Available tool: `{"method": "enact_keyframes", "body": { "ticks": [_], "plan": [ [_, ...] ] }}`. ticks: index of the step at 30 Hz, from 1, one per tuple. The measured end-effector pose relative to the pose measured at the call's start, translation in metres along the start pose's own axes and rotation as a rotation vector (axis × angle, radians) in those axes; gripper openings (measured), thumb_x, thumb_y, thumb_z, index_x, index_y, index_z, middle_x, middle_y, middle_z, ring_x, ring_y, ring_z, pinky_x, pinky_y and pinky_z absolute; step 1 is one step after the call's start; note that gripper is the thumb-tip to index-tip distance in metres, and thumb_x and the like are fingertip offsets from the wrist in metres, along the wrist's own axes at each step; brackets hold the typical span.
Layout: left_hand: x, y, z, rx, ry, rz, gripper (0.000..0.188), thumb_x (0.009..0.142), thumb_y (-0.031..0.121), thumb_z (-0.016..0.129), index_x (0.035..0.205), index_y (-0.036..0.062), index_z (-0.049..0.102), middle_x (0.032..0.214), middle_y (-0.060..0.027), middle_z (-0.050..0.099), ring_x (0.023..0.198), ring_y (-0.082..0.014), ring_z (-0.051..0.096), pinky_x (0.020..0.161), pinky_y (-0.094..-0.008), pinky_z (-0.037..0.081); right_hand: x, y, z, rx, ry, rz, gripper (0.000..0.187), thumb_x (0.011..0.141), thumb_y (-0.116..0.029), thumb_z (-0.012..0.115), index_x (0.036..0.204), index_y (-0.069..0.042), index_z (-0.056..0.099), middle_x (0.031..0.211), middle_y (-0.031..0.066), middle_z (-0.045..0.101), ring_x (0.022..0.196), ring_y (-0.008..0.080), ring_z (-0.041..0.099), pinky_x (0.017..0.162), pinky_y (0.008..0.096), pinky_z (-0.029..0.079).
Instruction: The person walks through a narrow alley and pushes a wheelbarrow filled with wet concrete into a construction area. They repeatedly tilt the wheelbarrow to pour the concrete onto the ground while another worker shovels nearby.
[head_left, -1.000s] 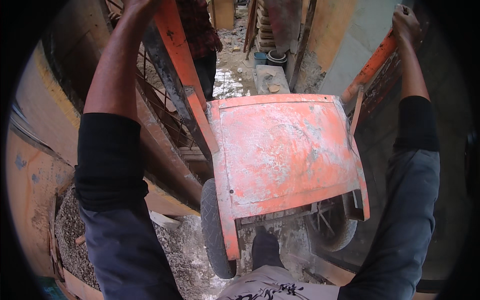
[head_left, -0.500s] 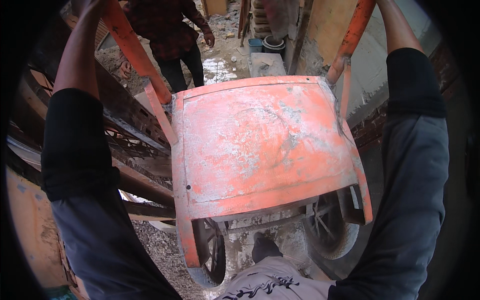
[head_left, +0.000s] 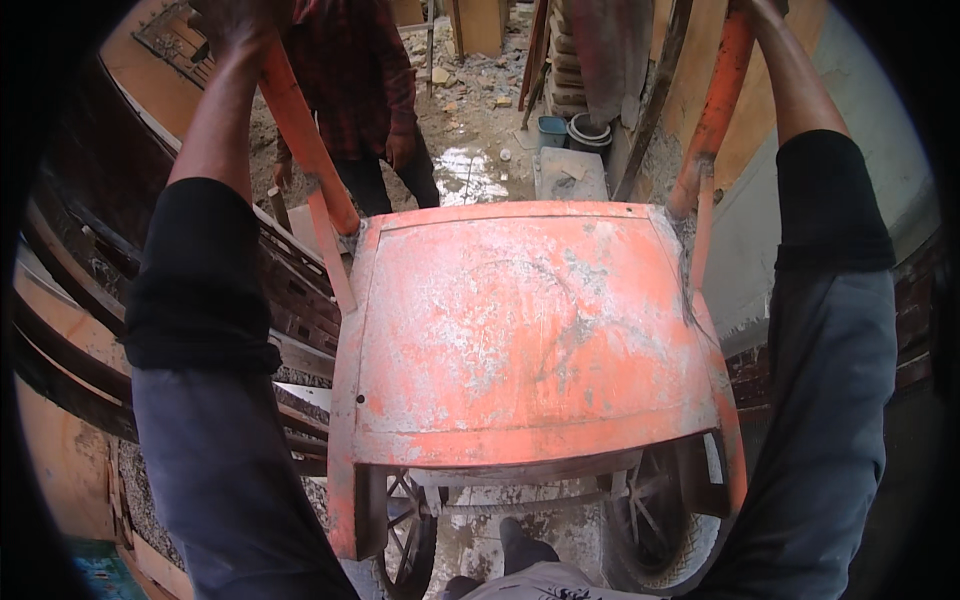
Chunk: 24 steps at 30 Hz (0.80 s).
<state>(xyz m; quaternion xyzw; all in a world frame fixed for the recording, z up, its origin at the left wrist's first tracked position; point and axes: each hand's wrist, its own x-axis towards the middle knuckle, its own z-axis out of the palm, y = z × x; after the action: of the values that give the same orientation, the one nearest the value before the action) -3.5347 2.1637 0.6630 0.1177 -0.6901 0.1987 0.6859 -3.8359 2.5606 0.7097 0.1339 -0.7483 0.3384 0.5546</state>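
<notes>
A worn orange two-wheeled handcart [head_left: 540,330] is tipped up in front of me, its paint scraped and smeared with grey. My left hand [head_left: 243,22] is closed around the left handle [head_left: 308,140] at the top of the view. On the other side, my right hand [head_left: 760,8] grips the upper end of the right handle [head_left: 718,100]; the upper edge cuts off part of that hand. Both arms reach up and forward. Below the cart body show the left wheel [head_left: 410,535] and right wheel [head_left: 650,515], with my shoe [head_left: 525,548] between them.
Just beyond the left handle stands a person in a dark red checked shirt [head_left: 355,80]. Ahead are rubble [head_left: 475,80], a blue bucket [head_left: 552,131], a black bucket [head_left: 590,135] and a grey slab [head_left: 570,172]. A plastered wall [head_left: 840,190] runs along the right; dark slats [head_left: 80,360] line the left.
The cart sits lower in the view, and its left handle and my left arm appear farther right. More of my left hand shows. The other person's arm has dropped closer to the body.
</notes>
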Motion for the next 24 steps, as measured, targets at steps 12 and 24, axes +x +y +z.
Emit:
{"method": "enact_keyframes", "body": {
  "ticks": [12, 24],
  "plan": [
    [-0.022, -0.011, 0.030, 0.033, -0.055, 0.024, 0.047, 0.083, 0.031, 0.069, 0.126, 0.0155, 0.054, 0.123, -0.0156, 0.057, 0.113, -0.0354, 0.061, 0.090, -0.0537, 0.049, -0.021, -0.007, 0.052, -0.012, -0.019, -0.070, 0.027, 0.090, -0.034, 0.057, 0.091, -0.010, 0.069, 0.086, 0.0173, 0.072, 0.080, 0.0382, 0.069, 0.071, 0.0476, 0.053],
    [-0.058, -0.012, 0.067, -0.129, -0.178, -0.285, 0.045, 0.086, 0.012, 0.062, 0.128, 0.0116, 0.047, 0.120, -0.0190, 0.053, 0.105, -0.0432, 0.063, 0.088, -0.0526, 0.056, -0.040, -0.002, 0.065, 0.000, -0.259, 0.103, 0.035, 0.093, -0.038, 0.050, 0.110, -0.016, 0.072, 0.107, 0.0181, 0.074, 0.104, 0.0419, 0.068, 0.090, 0.0495, 0.053]
  ]
}}
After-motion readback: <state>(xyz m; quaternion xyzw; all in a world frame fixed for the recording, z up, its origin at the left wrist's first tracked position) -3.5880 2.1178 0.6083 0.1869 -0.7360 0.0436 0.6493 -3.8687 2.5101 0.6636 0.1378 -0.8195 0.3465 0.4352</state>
